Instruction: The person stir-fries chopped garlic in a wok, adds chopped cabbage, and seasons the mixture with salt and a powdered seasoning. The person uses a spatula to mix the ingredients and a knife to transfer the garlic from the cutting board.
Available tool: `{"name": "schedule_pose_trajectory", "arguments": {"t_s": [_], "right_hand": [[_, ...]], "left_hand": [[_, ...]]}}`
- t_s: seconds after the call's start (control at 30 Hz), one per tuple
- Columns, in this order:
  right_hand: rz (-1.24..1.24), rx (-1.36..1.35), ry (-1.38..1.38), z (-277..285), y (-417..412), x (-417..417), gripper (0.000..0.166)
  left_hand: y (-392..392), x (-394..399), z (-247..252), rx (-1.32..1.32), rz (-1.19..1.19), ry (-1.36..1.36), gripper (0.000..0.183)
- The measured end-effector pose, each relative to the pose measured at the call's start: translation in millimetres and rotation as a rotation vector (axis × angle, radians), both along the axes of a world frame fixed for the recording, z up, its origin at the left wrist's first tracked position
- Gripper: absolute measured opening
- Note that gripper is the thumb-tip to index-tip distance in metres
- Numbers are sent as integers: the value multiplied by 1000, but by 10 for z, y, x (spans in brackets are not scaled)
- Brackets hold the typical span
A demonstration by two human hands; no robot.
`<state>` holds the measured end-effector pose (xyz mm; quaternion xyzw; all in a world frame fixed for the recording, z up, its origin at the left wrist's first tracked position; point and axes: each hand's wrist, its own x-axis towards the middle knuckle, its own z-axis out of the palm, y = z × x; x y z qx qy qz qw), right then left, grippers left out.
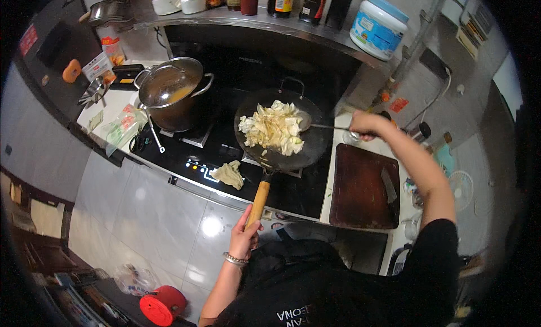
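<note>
A dark wok (315,147) rests on the right side of the black glass cooktop (291,196). Chopped pale cabbage leaves (272,128) lie heaped in it, some lightly browned. My left hand (244,236) grips the wok's wooden handle (259,200) near its end. In my right hand (367,125) is the thin metal shaft of a spatula or ladle (327,126). Its head touches the right side of the cabbage and is partly hidden there.
Left of the wok stands a lidded steel pot (171,99). A crumpled cloth (229,175) lies by the lit controls. On the right counter, a knife (388,185) lies on a dark cutting board (359,187). Bottles and a blue-lidded tub (378,27) line the shelf behind.
</note>
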<state>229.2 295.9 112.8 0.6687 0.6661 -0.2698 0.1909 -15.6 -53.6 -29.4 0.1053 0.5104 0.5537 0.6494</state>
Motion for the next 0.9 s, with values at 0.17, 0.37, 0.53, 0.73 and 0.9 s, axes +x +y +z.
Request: {"name": "schedule_pose_trajectory", "arguments": {"t_s": [0.17, 0.37, 0.53, 0.73, 0.9], "right_hand": [[228, 395, 293, -697, -137, -126, 26], [451, 589, 102, 486, -450, -4, 22], [652, 659, -198, 535, -12, 81, 17], [194, -270, 175, -117, 265, 253, 20], [-3, -5, 497, -976, 29, 96, 15]], "left_hand": [[-38, 5, 10, -61, 30, 47, 54], [-48, 39, 33, -42, 29, 79, 50], [-76, 76, -27, -57, 107, 56, 47], [-19, 106, -73, -41, 145, 17, 48], [-36, 88, -27, -70, 106, 77, 49]]}}
